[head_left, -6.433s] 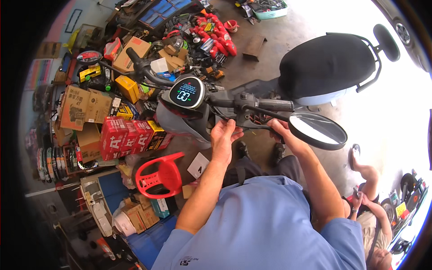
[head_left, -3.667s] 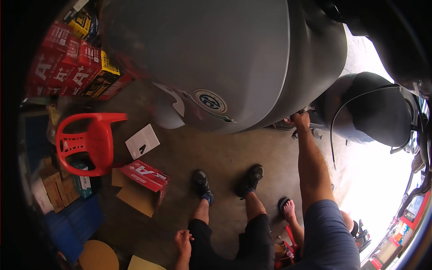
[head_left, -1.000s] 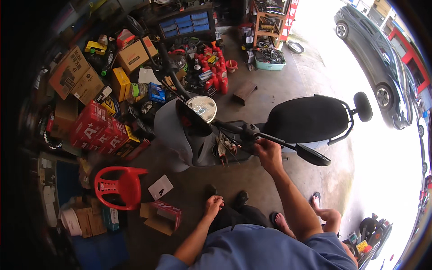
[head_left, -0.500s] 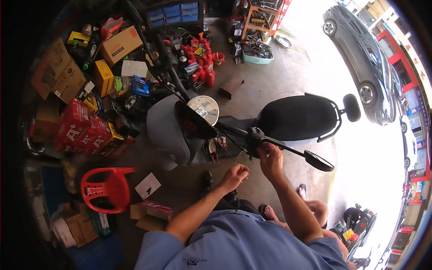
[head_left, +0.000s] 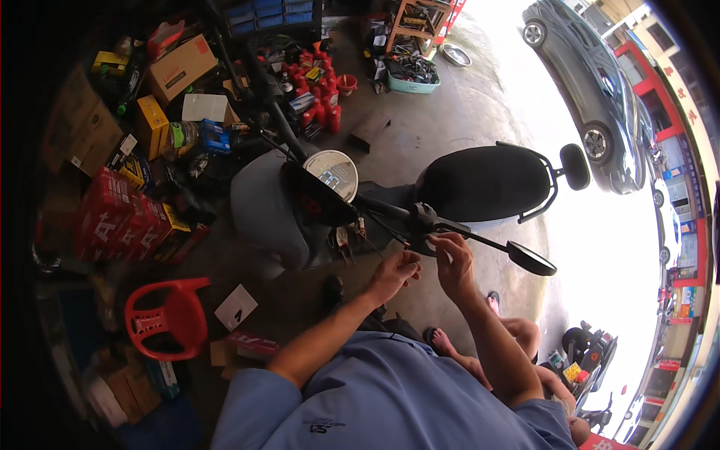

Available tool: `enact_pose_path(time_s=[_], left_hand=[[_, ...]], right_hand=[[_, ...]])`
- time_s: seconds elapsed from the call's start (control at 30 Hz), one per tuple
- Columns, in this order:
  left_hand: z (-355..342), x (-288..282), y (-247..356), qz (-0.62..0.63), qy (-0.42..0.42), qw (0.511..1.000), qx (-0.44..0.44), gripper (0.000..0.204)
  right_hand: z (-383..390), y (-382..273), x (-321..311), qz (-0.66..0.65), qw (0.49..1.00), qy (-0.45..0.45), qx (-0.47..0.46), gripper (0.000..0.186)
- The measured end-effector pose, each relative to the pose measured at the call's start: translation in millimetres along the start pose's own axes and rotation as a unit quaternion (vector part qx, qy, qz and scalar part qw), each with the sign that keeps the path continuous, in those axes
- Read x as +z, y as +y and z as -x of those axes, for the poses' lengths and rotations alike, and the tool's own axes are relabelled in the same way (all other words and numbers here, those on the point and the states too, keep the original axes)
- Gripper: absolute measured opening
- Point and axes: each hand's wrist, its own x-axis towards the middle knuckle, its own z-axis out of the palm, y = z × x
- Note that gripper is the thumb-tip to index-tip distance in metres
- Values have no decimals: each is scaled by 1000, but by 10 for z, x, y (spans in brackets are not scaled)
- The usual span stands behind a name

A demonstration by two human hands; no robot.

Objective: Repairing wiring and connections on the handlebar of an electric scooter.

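A scooter with a grey front (head_left: 262,206) stands before me, its round display (head_left: 331,176) lit. My left hand (head_left: 395,276) is closed in a pinch just below the handlebar (head_left: 382,208). A thin line runs toward its fingertips from the scooter; whether the hand holds it I cannot tell. My right hand (head_left: 454,264) pinches close under the control housing (head_left: 424,217) at the bar's near end. What lies between its fingers is too small to make out. Beside it the mirror (head_left: 531,258) sticks out on its stalk. Pliers-like tools (head_left: 343,244) lie on the scooter's footboard.
The black seat (head_left: 484,182) extends to the right. Red boxes (head_left: 112,217), cartons and red bottles (head_left: 324,112) crowd the left and back. A red plastic chair (head_left: 166,319) stands at left. Another person's bare leg (head_left: 517,330) shows at my right; a car (head_left: 581,90) is parked outside.
My left hand has moved up and nearer the right hand and handlebar. The right hand has drawn slightly away from the control housing. The display's reading shows brighter, and the whole view has shifted a little.
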Motion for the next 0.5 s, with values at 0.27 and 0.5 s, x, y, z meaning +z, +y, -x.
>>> enact_pose_path(time_s=[0.27,0.5], left_hand=[[-181,515,71,-7,-17,999,-30,22],[-369,799,-151,58,87,993,46,28]], right_hand=[[-538,436,-128,-23,984,-176,-5,55],[-739,636,-69,-147,939,-299,84,60]])
